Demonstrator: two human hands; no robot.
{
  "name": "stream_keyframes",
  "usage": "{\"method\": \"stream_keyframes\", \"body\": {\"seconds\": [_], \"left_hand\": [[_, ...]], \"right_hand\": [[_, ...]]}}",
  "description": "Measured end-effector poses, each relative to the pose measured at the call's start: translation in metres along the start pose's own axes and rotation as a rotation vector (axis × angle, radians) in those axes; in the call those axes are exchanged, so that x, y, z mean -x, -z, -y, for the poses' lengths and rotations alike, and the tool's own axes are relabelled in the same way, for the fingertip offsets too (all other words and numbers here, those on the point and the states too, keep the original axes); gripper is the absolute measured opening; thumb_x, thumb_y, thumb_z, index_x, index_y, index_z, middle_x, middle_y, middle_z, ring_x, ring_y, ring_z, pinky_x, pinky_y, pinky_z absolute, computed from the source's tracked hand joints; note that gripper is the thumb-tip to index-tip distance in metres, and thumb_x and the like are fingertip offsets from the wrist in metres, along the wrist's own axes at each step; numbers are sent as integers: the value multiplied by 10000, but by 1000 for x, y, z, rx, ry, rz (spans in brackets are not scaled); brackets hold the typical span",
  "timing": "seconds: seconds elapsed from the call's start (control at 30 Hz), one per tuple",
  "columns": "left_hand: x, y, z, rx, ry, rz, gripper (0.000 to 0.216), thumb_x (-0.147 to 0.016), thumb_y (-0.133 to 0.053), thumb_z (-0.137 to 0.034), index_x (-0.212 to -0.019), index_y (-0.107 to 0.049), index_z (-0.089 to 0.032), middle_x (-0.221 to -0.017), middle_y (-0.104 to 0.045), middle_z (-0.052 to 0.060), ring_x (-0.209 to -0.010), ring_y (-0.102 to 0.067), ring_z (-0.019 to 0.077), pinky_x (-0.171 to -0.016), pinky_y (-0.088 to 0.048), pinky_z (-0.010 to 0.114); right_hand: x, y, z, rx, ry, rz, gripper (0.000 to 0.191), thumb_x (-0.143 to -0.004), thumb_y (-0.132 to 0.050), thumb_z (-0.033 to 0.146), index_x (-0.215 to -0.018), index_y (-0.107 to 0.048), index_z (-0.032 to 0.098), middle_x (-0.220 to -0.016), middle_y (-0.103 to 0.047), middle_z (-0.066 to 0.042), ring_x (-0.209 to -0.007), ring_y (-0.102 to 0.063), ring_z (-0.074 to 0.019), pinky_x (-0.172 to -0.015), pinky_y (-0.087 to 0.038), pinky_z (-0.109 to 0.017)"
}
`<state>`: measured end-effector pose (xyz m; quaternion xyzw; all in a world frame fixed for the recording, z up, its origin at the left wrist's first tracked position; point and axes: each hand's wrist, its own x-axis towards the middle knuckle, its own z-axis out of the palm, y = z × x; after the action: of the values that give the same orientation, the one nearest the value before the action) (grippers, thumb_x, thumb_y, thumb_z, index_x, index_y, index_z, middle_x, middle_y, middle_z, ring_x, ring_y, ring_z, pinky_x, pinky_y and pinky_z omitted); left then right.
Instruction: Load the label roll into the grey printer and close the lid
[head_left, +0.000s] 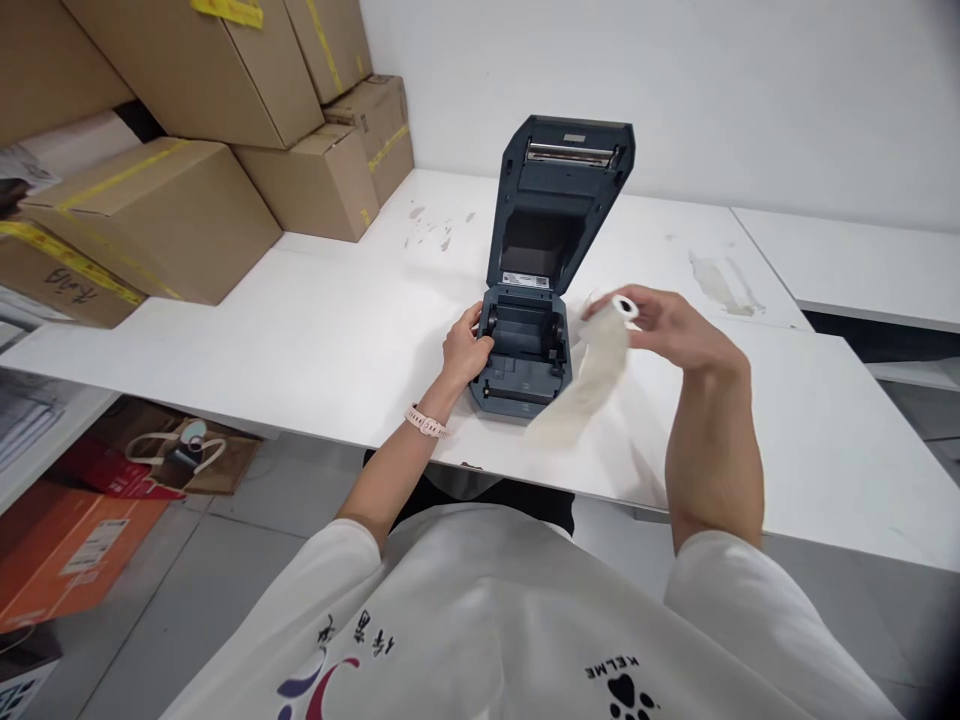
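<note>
A dark grey label printer (521,370) stands on the white table with its lid (555,200) swung up, so the hollow roll bay shows. My left hand (466,348) grips the printer's left side wall, fingers around the edge. To the right of the printer, my right hand (667,320) is closed around a small roll of label paper (622,308), held above the table. A loose strip (585,385) hangs from the roll, down and leftward past the printer's front right corner. The strip is blurred by motion.
Cardboard boxes (157,210) are stacked on the table's left part, against the wall. The white table (337,330) has peeled marks at the back. Below it on the left are an orange box (82,550) and a paper bag (225,465) on the floor.
</note>
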<state>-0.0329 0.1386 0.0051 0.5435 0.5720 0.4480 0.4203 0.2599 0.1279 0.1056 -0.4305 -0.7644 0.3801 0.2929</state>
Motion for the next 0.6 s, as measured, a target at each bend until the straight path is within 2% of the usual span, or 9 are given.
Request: {"method": "stream_keyframes", "body": {"seconds": [0.07,0.13,0.2,0.27,0.33,0.43,0.53,0.6], "left_hand": [[0,0,1,7,9,-3,873,-651,-604,-100,-1509,-541,-249,-1480,-653,57,-1345,-635,291,-1178,-457,440],[-1,-1,2,24,13,-4,872,-645,-608,-102,-1501,-550,-259,-1475,-658,48,-1323,-650,289,-1174,-462,437],[-2,-1,4,42,10,-4,868,-644,-610,-104,-1495,-554,-263,-1472,-659,47,-1313,-655,291,-1164,-469,439],[-3,-2,6,55,6,-4,864,-645,-609,-101,-1493,-555,-258,-1470,-659,55,-1333,-638,295,-1159,-470,440],[-3,-3,7,74,14,-7,863,-641,-604,-94,-1489,-556,-247,-1473,-654,67,-1350,-621,294,-1153,-471,434],[-2,-4,4,148,30,4,878,-626,-591,-79,-1492,-541,-214,-1496,-626,92,-1328,-626,287,-1124,-490,410],[2,-5,-2,260,33,33,865,-640,-601,-92,-1496,-505,-174,-1533,-585,111,-1371,-583,266,-1122,-484,364],[5,-5,-4,321,35,55,852,-662,-624,-122,-1499,-478,-181,-1563,-554,102,-1418,-540,242,-1139,-464,332]], "right_hand": [[-30,-10,26,266,23,63,430,-782,-782,574,-1047,-717,242,-1079,-750,-67,-977,-697,-279,-847,-543,-394],[-61,-29,40,576,-16,175,336,-813,-738,498,-988,-707,213,-980,-749,-78,-914,-696,-281,-790,-518,-373],[-86,-50,43,843,-76,293,268,-826,-706,421,-965,-709,191,-937,-756,-102,-896,-702,-294,-739,-491,-353],[-101,-71,39,1002,-113,378,262,-833,-689,366,-1004,-726,172,-982,-773,-138,-945,-713,-320,-732,-482,-350],[-106,-85,34,1056,-120,413,299,-837,-680,319,-1076,-742,151,-1061,-779,-172,-1011,-717,-350,-768,-493,-369],[-98,-92,30,1054,-108,411,379,-843,-673,258,-1195,-738,137,-1187,-762,-193,-1109,-701,-382,-862,-508,-418],[-73,-91,31,989,-29,308,449,-900,-614,236,-1332,-681,132,-1319,-706,-190,-1227,-641,-387,-967,-502,-466],[-48,-91,33,839,85,191,411,-959,-554,258,-1332,-683,144,-1303,-706,-169,-1212,-632,-368,-988,-510,-486]]}}
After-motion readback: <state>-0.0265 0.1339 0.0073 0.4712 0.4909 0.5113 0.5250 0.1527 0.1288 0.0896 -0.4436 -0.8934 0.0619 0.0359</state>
